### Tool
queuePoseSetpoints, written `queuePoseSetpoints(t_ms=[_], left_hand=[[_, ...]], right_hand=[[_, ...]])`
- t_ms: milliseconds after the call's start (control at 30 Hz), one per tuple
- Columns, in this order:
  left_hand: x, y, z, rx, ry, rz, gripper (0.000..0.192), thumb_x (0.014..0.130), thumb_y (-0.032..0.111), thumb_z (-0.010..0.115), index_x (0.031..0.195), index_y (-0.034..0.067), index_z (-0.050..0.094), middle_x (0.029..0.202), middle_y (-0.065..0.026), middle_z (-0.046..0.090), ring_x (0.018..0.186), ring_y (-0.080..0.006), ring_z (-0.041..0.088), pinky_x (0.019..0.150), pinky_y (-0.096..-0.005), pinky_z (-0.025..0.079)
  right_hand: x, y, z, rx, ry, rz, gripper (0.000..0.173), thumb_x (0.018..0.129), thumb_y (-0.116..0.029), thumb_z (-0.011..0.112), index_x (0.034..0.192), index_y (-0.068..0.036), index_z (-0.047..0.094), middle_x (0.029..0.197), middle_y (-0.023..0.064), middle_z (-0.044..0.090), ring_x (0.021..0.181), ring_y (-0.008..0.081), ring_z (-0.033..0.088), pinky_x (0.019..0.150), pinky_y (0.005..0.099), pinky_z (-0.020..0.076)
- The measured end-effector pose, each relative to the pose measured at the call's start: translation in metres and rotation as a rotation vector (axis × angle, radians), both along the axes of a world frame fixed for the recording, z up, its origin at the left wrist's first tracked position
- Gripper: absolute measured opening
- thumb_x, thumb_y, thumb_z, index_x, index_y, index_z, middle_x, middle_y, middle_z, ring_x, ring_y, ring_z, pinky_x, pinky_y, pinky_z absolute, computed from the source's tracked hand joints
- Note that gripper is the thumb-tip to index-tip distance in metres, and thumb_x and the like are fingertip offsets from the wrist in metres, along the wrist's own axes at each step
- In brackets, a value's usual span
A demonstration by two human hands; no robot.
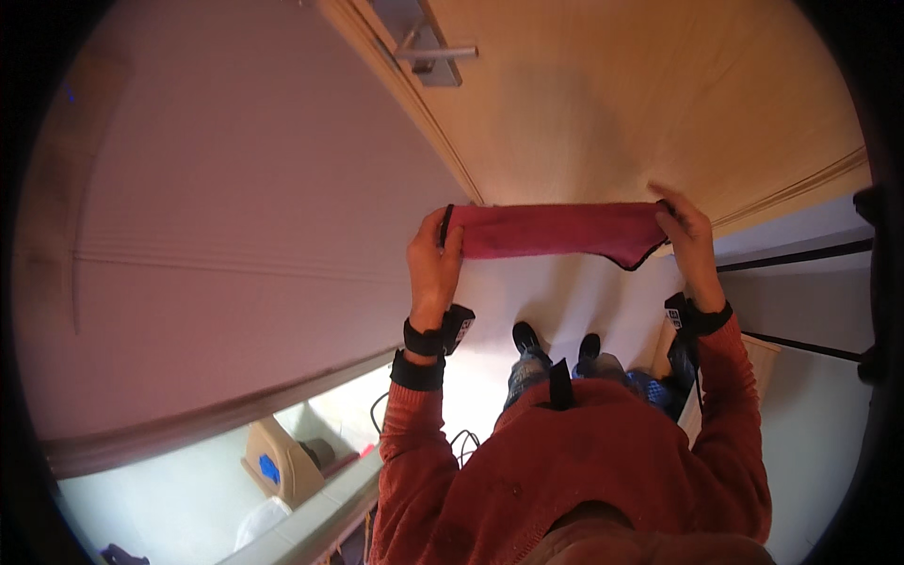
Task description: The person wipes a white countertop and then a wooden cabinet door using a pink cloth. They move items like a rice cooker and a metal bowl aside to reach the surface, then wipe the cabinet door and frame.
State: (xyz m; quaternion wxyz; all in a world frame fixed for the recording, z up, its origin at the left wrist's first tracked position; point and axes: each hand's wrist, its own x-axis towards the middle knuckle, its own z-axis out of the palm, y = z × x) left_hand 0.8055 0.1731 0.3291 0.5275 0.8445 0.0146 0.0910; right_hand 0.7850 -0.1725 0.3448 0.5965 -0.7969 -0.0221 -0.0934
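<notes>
A flat pink-red piece of fabric with black edging (551, 229) is stretched sideways in front of me, above the floor. It looks like a sock or stocking shape, with a pointed corner at its lower right. My left hand (436, 258) pinches its left end, thumb on the near face. At its right end, my right hand (686, 233) grips the black edge between thumb and fingers, with one finger extended away. Both wrists wear black straps with small black devices.
A wooden door (635, 92) with a metal lever handle (441, 53) stands ahead. A pinkish wall panel (247, 176) fills the left. A beige plastic container (282, 462) lies beyond a pale ledge (318, 519) at lower left. Black straps or bars (798, 255) cross the right side.
</notes>
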Motion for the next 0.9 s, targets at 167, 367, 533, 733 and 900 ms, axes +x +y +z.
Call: queuePoseSetpoints(t_ms=[167,367,533,733,900], left_hand=[[0.008,-0.012,0.010,-0.315,0.036,-0.107,0.036,0.085,0.002,0.060,0.121,0.001,0.057,0.079,-0.0073,0.061,0.072,-0.0103,0.054,0.067,-0.0240,0.045],[0.002,-0.033,0.061,-0.095,-0.176,-0.257,0.035,0.081,-0.003,0.062,0.116,0.002,0.060,0.085,-0.0065,0.065,0.075,-0.0116,0.059,0.072,-0.0249,0.049],[0.012,-0.077,0.104,0.440,-0.405,-0.069,0.012,0.087,0.006,0.060,0.097,0.001,0.060,0.074,-0.0056,0.064,0.063,-0.0141,0.061,0.056,-0.0265,0.048],[0.088,-0.129,0.157,-0.302,-0.314,-0.160,0.015,0.093,0.014,0.052,0.090,0.000,0.053,0.066,-0.0083,0.061,0.054,-0.0139,0.057,0.050,-0.0267,0.046],[0.148,-0.165,0.240,-0.542,-0.859,-0.252,0.016,0.095,0.012,0.047,0.101,-0.002,0.052,0.095,-0.0087,0.061,0.079,-0.0162,0.061,0.070,-0.0276,0.052]], right_hand=[[-0.016,-0.024,0.029,-0.198,-0.020,0.162,0.030,0.079,0.007,0.053,0.107,0.003,0.062,0.083,0.0067,0.058,0.073,0.0130,0.055,0.066,0.0236,0.0433],[-0.012,-0.052,0.056,-0.570,-0.409,0.070,0.030,0.073,0.008,0.061,0.102,0.001,0.060,0.081,0.0141,0.058,0.070,0.0300,0.058,0.061,0.0316,0.0473],[-0.009,-0.093,0.082,-0.461,-0.563,-0.190,0.013,0.082,0.001,0.061,0.094,-0.002,0.061,0.068,0.0089,0.057,0.058,0.0215,0.059,0.055,0.0305,0.0468],[0.033,-0.107,0.125,0.437,-0.324,-0.116,0.018,0.092,-0.013,0.055,0.100,0.002,0.061,0.073,0.0053,0.063,0.065,0.0149,0.062,0.059,0.0260,0.0489],[0.084,-0.108,0.201,0.534,-0.667,-0.094,0.030,0.095,-0.017,0.052,0.113,0.006,0.055,0.104,0.0139,0.064,0.094,0.0196,0.063,0.083,0.0293,0.0487]])
